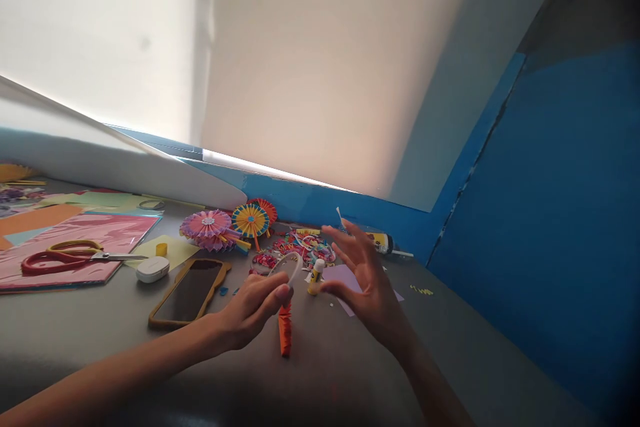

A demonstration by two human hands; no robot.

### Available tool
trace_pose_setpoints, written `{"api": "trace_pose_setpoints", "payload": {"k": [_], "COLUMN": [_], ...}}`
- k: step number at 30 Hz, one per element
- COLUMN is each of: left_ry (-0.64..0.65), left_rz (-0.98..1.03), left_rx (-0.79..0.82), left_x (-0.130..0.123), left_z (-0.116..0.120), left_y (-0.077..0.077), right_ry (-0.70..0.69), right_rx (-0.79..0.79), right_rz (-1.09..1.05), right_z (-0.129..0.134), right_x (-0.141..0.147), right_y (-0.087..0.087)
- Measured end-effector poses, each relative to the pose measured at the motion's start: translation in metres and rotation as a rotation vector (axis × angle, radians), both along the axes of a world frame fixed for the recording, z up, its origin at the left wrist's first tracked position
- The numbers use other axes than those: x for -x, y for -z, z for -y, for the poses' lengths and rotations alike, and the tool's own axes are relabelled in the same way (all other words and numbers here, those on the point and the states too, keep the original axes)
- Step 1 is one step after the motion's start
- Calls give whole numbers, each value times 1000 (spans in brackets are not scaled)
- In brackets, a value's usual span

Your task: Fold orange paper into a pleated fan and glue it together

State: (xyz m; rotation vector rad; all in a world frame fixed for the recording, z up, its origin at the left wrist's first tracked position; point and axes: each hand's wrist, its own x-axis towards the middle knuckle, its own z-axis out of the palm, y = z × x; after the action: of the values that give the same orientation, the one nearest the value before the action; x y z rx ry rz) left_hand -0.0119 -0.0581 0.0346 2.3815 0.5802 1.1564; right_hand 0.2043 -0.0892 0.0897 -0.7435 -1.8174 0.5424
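My left hand pinches a thin translucent ring, possibly a roll of clear tape. Just below that hand is a pleated orange paper strip, and I cannot tell whether it touches the fingers. My right hand hovers with its fingers spread apart, holding nothing. Beneath it lies a lilac paper sheet. A yellow-and-white glue stick stands upright between my hands.
Red-handled scissors lie on a pink paper sheet. A phone in a yellow case and a white earbud case sit nearby. Pleated paper fans and colourful scraps lie behind, with a glue tube by the blue wall.
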Motion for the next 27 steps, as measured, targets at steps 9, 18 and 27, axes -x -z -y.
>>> {"api": "trace_pose_setpoints", "payload": {"k": [9, 18, 27], "left_ry": [-155, -41, -152], "left_rz": [6, -267, -529], "left_rx": [-86, 353, 390], "left_x": [-2, 0, -3], "left_z": [-16, -33, -13], "left_y": [-2, 17, 18], "right_ry": [351, 538, 248], "right_rx": [-273, -56, 171], "right_rz": [590, 796, 594], "right_z": [9, 19, 2], "right_x": [-27, -53, -15], "right_y": [30, 67, 70]}}
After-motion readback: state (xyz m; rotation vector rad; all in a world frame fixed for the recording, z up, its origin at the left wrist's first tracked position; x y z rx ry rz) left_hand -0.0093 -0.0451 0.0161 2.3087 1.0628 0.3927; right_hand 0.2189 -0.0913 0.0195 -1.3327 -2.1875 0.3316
